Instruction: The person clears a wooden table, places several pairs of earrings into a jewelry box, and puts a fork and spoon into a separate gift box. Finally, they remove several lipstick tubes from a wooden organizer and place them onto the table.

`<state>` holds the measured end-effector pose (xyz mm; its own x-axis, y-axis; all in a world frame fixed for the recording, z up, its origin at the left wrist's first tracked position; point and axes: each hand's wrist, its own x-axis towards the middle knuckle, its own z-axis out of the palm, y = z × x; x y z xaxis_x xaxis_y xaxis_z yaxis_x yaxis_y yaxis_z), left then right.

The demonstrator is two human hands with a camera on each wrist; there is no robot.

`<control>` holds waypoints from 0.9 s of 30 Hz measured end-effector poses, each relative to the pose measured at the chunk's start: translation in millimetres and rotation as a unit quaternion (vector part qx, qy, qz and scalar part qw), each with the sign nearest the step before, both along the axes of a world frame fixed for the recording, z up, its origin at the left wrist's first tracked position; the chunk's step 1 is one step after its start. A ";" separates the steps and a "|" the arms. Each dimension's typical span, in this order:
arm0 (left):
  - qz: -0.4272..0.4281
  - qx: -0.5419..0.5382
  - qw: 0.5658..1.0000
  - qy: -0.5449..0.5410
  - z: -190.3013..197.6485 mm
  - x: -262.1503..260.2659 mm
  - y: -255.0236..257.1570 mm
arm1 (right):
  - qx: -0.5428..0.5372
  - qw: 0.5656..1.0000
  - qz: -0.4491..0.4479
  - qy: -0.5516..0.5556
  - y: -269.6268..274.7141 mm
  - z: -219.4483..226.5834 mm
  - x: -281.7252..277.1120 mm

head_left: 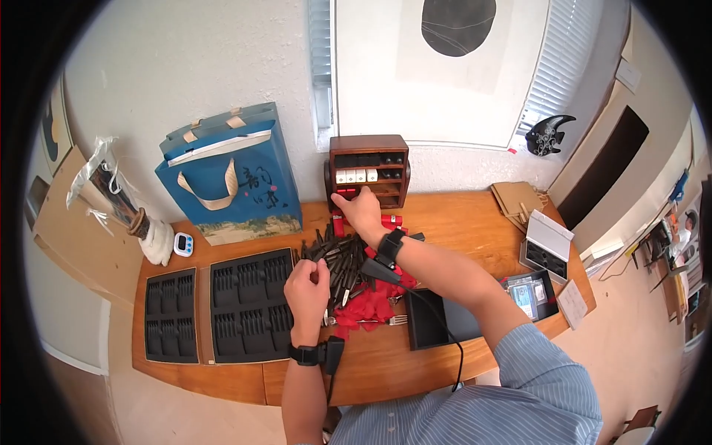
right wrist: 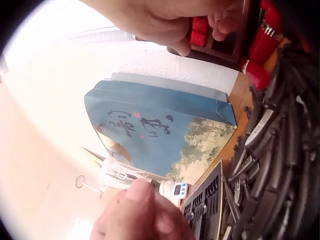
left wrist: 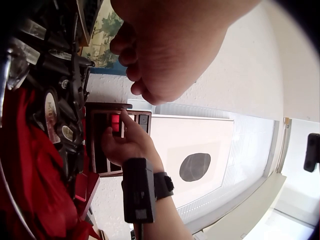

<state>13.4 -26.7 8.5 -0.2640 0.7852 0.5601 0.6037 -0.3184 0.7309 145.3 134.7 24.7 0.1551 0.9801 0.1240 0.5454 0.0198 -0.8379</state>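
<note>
Wooden cabinet [head_left: 399, 148], upright on the table [head_left: 460, 222], its open front facing the person. The right hand's [head_left: 363, 211] thumb and fingers lie apart around the red blocks [left wrist: 116, 120] on a lower shelf, apparently for access from the front; grip cannot be told. The left hand [head_left: 306, 289] is curled, visibly empty. The blocks' row runs lengthwise along the shelf.

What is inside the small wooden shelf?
From top down: dark items, white boxes, red boxes. The right hand covers part of the lower compartments, so anything behind it is hidden.
</note>
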 end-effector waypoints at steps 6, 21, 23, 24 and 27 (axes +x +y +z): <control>0.005 0.005 1.000 0.012 0.6 -1.9 0.2 | -0.042 0.995 -0.054 0.079 -1.8 13.7 -7.3; -0.005 0.012 1.000 0.012 1.7 1.3 -0.5 | -0.007 0.999 0.004 -0.033 -15.9 13.9 43.4; -0.005 0.013 1.000 0.004 3.8 1.4 -0.1 | -0.009 0.997 0.060 0.040 -33.9 24.9 50.5; -0.004 0.013 1.000 -0.002 3.5 1.5 -0.6 | -0.011 0.997 0.060 0.039 -43.3 23.8 51.3; -0.009 0.009 1.000 0.000 1.2 1.3 -0.1 | -0.056 0.989 0.134 0.028 -74.8 38.3 51.3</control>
<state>14.8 -26.8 9.7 -0.2504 0.7796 0.5741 0.5976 -0.3421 0.7251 196.6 59.9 63.0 -0.1080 0.9941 0.0118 0.4854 0.0631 -0.8720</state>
